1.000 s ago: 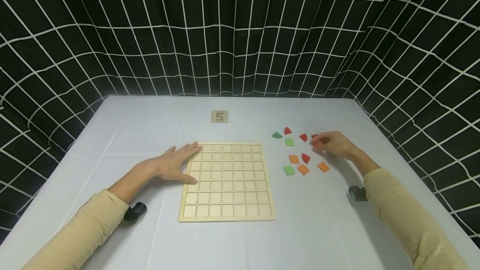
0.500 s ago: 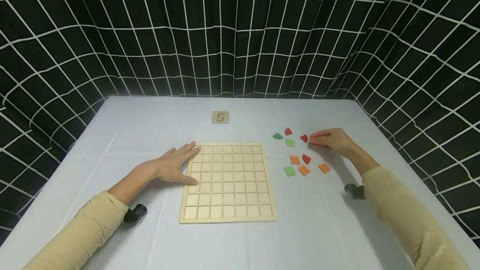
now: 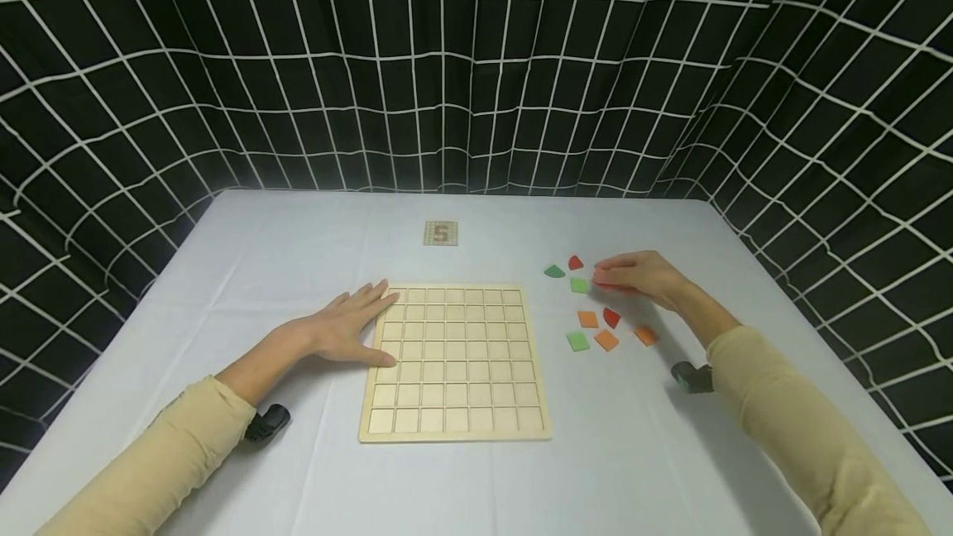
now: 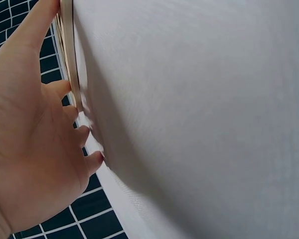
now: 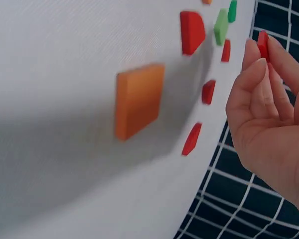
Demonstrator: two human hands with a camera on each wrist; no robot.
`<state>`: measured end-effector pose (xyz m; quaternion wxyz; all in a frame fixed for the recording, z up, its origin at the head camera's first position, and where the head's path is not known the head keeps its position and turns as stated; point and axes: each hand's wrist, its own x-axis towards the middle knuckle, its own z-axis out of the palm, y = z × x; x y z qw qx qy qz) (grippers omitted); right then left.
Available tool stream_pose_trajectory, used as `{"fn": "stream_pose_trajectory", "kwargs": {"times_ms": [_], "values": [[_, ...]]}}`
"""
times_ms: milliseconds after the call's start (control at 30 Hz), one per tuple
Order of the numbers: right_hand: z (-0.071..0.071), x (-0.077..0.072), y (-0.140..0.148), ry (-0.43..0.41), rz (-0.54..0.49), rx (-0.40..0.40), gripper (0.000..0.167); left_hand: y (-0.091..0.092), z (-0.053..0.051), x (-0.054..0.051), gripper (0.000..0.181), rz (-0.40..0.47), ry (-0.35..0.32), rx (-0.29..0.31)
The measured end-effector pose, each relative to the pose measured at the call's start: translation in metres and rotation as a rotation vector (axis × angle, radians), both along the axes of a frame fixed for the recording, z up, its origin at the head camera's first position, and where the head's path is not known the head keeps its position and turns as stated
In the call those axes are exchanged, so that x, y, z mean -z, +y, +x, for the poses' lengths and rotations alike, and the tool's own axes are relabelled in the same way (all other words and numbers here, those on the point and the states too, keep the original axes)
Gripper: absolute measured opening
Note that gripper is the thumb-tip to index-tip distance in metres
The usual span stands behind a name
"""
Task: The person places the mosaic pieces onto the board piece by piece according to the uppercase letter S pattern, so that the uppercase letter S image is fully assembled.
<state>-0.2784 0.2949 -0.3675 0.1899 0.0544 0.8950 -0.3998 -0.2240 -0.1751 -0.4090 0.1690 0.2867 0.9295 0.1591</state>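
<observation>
My left hand [image 3: 346, 329] rests on the left edge of a square wooden grid board [image 3: 454, 362], fingers spread; the left wrist view shows the thumb [image 4: 32, 30] at the board's edge. To the board's right, my right hand [image 3: 644, 275] is raised over the loose pieces, pinching a small red piece [image 5: 262, 45] between thumb and fingertips. Below it in the right wrist view lie rounded red pieces [image 5: 192, 32] and an orange square tile [image 5: 139, 102]. In the head view the hand hides some red pieces; two quarter-round ones [image 3: 610, 318] stay visible.
Light green squares [image 3: 577, 342], orange squares [image 3: 606, 340] and a dark green rounded piece [image 3: 554, 271] lie right of the board. A small patterned card [image 3: 441, 233] lies behind it. A black gridded curtain [image 3: 469, 64] surrounds the white table [image 3: 298, 222].
My right hand has moved left over the red pieces, its fingers drawing together around the red piece. My left hand stays on the board's edge.
</observation>
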Motion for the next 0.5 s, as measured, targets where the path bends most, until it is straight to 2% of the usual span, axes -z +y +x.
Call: {"fn": "stream_pose_trajectory", "kwargs": {"times_ms": [200, 500], "values": [[0.0, -0.002, -0.021, 0.028, -0.024, -0.065, 0.053, -0.001, 0.0, 0.001, 0.106, -0.016, 0.0, -0.011], [-0.003, -0.002, -0.052, 0.039, -0.076, -0.116, 0.047, -0.002, -0.001, 0.001, 0.105, -0.021, 0.006, -0.017]]}}
